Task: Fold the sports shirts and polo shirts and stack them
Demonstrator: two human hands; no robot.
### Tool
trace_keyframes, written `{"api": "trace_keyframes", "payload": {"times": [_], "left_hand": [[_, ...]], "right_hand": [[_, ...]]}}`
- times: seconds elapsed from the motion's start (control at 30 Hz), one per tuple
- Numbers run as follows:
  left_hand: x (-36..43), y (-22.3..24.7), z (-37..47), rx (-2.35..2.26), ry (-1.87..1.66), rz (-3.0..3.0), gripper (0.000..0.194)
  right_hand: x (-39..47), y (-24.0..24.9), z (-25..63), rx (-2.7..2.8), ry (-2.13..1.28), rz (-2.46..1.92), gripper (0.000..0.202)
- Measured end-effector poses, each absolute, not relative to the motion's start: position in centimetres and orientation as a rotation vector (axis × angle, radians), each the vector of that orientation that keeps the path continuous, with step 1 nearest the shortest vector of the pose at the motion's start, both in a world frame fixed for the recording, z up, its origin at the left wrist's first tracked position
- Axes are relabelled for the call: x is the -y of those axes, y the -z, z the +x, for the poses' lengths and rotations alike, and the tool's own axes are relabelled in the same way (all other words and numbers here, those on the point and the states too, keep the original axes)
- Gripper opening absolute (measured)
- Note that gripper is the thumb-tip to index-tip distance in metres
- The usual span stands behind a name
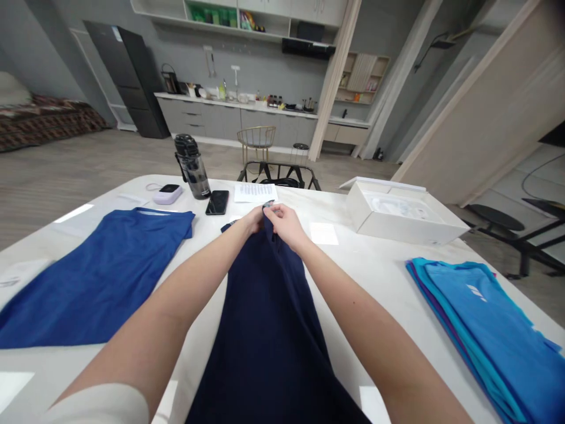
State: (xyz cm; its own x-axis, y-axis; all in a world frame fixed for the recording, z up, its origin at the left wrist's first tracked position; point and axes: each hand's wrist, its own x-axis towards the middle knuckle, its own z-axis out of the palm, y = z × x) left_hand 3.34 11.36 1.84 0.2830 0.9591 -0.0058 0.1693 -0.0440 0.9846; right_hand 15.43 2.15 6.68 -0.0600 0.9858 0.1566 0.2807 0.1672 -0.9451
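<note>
Head view: left hand (253, 220) and right hand (285, 225), centre of frame, both grasping the upper edge of a dark navy garment (269, 330), which extends to the lower centre; blue shirt (101, 277) flat on the white table (353, 274) at left; folded garments (485, 330) at lower right; open white box (397, 215) at right

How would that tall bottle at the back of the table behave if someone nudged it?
The bottle would probably tip rather than slide if pushed near its top, being tall and narrow. Its rounded sides suggest it could roll once down. The clear walls look stiff, so I'd expect little give.
</note>
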Motion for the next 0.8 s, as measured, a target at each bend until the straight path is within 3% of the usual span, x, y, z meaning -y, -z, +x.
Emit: {"api": "trace_keyframes", "payload": {"times": [0.1,0.23,0.33,0.57,0.8], "left_hand": [[-9.6,0.2,-0.2,-1.213,-0.825,1.325,0.048],[-7.8,1.6,-2.1,-1.378,-0.850,1.454,0.053],[-7.5,1.6,-1.0,-1.565,-0.781,1.758,0.058],[-8.9,-0.8,2.0,-1.380,-0.894,1.978,0.029],[-4.5,0.5,1.8,-1.654,-0.716,2.369,0.042]], "right_hand": [[-2.9,-2.4,15.2,1.552,-0.916,-1.485,0.028],[-1.0,0.9,18.1,1.785,-0.559,-1.689,0.015],[1.6,1.4,19.9,1.962,-0.333,-1.730,0.018],[6.3,0.6,21.0,2.104,-0.195,-1.722,0.023],[10.2,0.9,21.8,2.156,-0.221,-1.756,0.027]]}}
